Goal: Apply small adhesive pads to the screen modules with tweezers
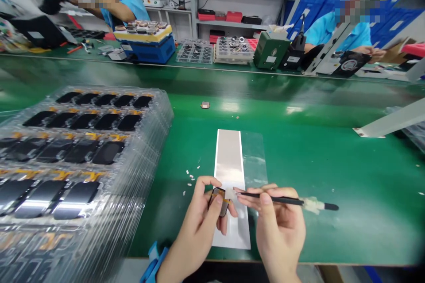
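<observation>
Right now, the left hand (195,225) pinches what looks like a small dark module (217,201) low centre, over a silver strip (229,159) on the green mat (299,150). The right hand (279,225) grips a thin black stick (275,198), its tip at the module. Stacked plastic trays (83,141) of dark panels fill the lower left.

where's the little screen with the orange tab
The small screen sits in the left hand, low centre of the head view, above the silver strip.
</observation>
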Action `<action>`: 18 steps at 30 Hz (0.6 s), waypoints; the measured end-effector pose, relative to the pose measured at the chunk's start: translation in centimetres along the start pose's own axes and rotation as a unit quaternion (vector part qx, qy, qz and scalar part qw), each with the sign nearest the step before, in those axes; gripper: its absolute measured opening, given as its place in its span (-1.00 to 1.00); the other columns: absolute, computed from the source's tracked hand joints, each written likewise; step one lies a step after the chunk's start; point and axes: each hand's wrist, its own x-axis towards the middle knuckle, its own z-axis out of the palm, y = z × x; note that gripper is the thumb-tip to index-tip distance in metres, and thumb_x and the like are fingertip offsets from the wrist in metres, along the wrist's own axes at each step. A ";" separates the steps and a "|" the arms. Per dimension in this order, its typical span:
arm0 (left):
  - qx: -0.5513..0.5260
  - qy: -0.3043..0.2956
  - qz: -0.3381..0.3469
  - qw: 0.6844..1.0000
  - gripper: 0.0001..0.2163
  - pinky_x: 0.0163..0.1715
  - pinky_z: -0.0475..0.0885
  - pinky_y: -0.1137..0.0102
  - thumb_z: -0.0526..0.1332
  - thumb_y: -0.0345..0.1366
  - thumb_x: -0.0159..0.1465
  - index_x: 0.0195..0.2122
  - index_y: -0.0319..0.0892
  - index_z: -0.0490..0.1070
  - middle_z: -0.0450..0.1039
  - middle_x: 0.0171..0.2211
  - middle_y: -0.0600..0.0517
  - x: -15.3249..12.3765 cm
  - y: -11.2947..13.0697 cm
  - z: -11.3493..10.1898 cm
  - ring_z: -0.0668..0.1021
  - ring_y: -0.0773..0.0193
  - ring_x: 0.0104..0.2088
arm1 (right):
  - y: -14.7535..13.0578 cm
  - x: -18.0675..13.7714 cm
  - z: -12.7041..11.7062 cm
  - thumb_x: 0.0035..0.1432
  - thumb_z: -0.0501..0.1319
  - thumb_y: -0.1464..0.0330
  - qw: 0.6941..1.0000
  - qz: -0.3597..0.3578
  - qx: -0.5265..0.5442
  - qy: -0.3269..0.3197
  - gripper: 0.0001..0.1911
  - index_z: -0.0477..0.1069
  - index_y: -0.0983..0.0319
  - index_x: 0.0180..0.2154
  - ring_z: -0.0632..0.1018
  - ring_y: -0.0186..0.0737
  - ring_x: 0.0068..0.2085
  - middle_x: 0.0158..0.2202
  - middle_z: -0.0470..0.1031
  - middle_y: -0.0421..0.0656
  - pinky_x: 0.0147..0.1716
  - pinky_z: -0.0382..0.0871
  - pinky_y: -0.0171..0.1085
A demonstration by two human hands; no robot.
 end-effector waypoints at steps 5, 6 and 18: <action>0.017 0.007 -0.001 1.000 -0.78 -0.48 0.28 0.55 0.07 -0.07 0.45 -0.09 -0.09 0.13 0.37 -0.43 0.13 -0.2 -0.7 0.3 0.36 0.44 -0.48 | 0.7 -0.2 0.4 0.33 0.17 0.45 1.000 -0.020 0.007 -0.023 -0.90 0.37 0.13 -0.18 0.68 -0.24 -0.32 -0.27 0.53 -0.17 -0.50 0.60 -0.41; 0.019 0.012 -0.008 1.000 -0.77 -0.47 0.28 0.55 0.07 -0.06 0.45 -0.08 -0.08 0.13 0.35 -0.42 0.13 -0.3 -0.9 0.3 0.37 0.43 -0.46 | 0.8 -0.1 0.3 0.33 0.16 0.46 0.999 -0.023 0.008 -0.028 -0.89 0.36 0.13 -0.17 0.68 -0.24 -0.31 -0.27 0.54 -0.17 -0.50 0.60 -0.41; -0.074 0.021 0.032 0.997 -0.64 -0.41 0.22 0.42 0.10 0.08 0.39 -0.09 -0.10 0.14 0.43 -0.40 0.07 0.2 -1.6 0.3 0.31 0.37 -0.48 | 0.9 -0.5 1.0 0.28 0.24 0.43 1.000 -0.019 -0.010 0.006 -0.94 0.41 0.16 -0.24 0.69 -0.20 -0.33 -0.33 0.56 -0.17 -0.46 0.61 -0.36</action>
